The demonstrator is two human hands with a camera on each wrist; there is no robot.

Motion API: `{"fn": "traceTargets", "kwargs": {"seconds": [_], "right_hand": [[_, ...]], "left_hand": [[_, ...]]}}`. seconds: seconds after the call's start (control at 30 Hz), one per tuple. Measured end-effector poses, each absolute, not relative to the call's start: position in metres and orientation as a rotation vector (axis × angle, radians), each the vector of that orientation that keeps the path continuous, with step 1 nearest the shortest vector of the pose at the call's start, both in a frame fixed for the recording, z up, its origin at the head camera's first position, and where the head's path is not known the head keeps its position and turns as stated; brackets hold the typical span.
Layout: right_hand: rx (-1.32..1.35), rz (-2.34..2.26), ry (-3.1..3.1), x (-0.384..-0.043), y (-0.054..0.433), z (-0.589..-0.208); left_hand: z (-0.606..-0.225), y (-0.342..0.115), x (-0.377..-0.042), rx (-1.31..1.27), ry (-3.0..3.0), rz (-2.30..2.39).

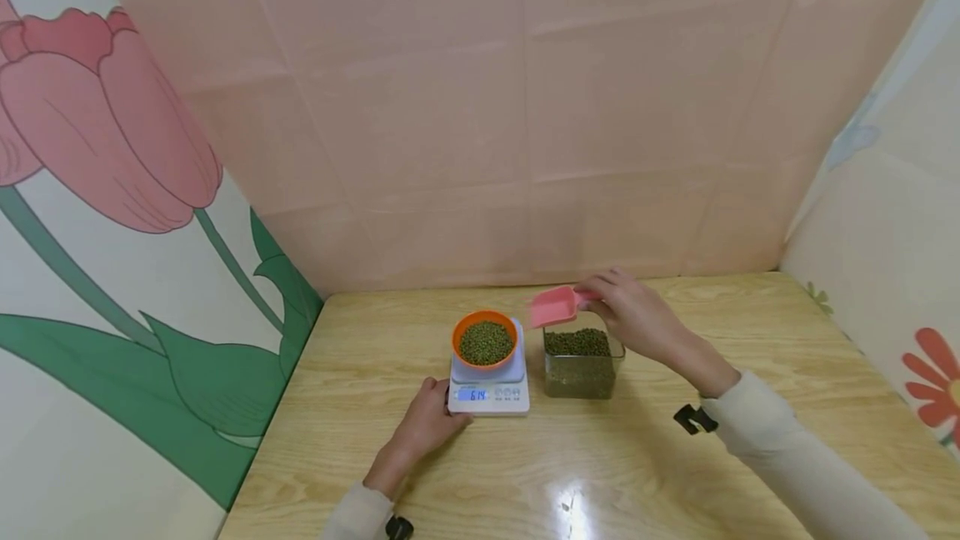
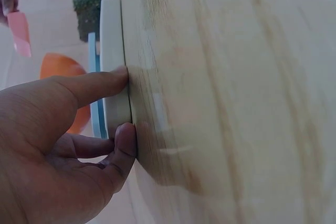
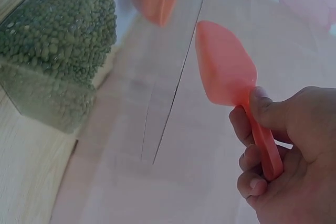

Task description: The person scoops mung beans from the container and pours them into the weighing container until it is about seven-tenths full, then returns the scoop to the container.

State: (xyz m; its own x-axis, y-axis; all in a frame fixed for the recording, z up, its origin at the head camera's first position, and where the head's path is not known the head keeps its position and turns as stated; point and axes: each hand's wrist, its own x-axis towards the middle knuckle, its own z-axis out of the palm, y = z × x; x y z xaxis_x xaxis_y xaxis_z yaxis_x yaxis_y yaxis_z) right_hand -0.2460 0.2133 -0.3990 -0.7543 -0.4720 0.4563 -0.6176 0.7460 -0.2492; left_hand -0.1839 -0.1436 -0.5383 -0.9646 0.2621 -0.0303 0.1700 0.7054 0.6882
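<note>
A pink scoop [image 1: 555, 307] is held by its handle in my right hand [image 1: 633, 317], above the back of a clear box [image 1: 579, 377] of green beans [image 1: 577, 342]. In the right wrist view, the scoop's bowl [image 3: 224, 66] shows no beans, and the fingers curl round its handle. An orange bowl [image 1: 457, 332] filled with green beans [image 1: 486, 343] stands on the white kitchen scale [image 1: 491, 403], whose display reads about 614. My left hand [image 1: 430, 422] grips the scale's front left corner, with thumb and fingertips against its edge in the left wrist view.
The scale and the box stand side by side on a light wooden table [image 1: 645, 473]. A pink sheet [image 1: 525, 148] hangs behind the table's back edge. Walls with painted flowers rise at the left and right.
</note>
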Motion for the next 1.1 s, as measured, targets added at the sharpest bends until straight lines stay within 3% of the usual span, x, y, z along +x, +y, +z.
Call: {"fn": "traceTargets", "kwargs": {"seconds": [1.1], "right_hand": [[0.782, 0.442, -2.724, -0.234, 0.234, -0.415]], "left_hand": [[-0.540, -0.143, -0.184, 0.332, 2.775, 1.110]]}}
